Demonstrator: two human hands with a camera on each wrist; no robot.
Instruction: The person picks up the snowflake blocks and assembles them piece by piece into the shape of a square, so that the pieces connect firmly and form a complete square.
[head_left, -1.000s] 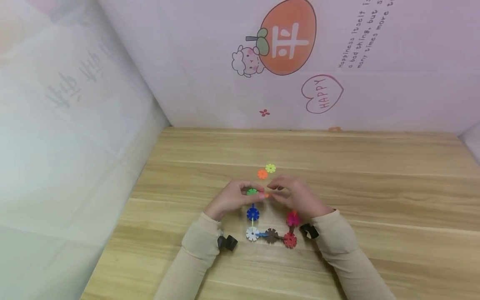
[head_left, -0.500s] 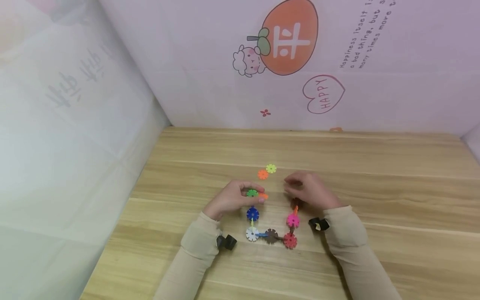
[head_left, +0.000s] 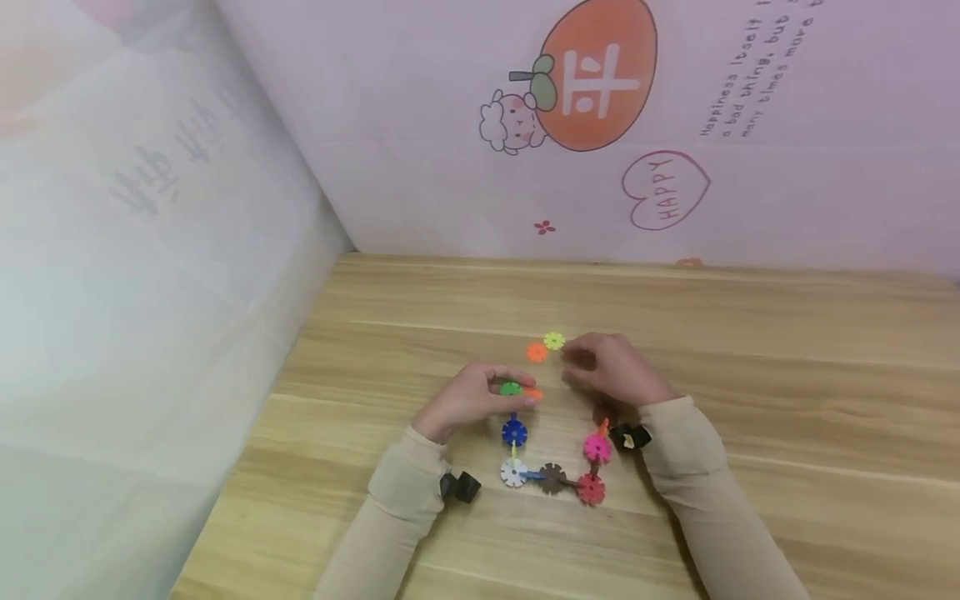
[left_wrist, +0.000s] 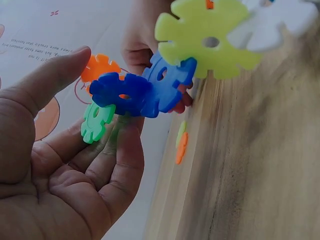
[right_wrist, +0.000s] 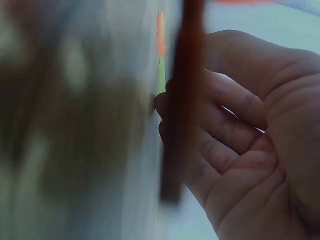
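My left hand (head_left: 472, 400) holds one end of a chain of notched plastic snowflake discs, at a green disc (head_left: 510, 389) and an orange disc (head_left: 533, 393). From there the chain runs through a blue disc (head_left: 514, 433), a white disc (head_left: 513, 473), a brown disc (head_left: 552, 478) and a red disc (head_left: 591, 490) to a pink disc (head_left: 597, 448). Beyond it, a loose yellow disc (head_left: 554, 340) and a loose orange disc (head_left: 536, 352) lie on the table. Beside the yellow one is my right hand (head_left: 621, 367), fingers loosely bent and nothing seen in them.
The wooden table (head_left: 810, 400) meets a printed white wall sheet (head_left: 420, 192) at the back and another sheet (head_left: 150, 333) on the left. Black wrist cameras (head_left: 630, 436) sit on both sleeves. A dark brown disc (right_wrist: 182, 110) stands close before the right wrist camera.
My right hand has left the orange disc at my left hand, swung right, then reached forward beside the loose yellow disc. The left hand keeps its hold. The head view has shifted slightly.
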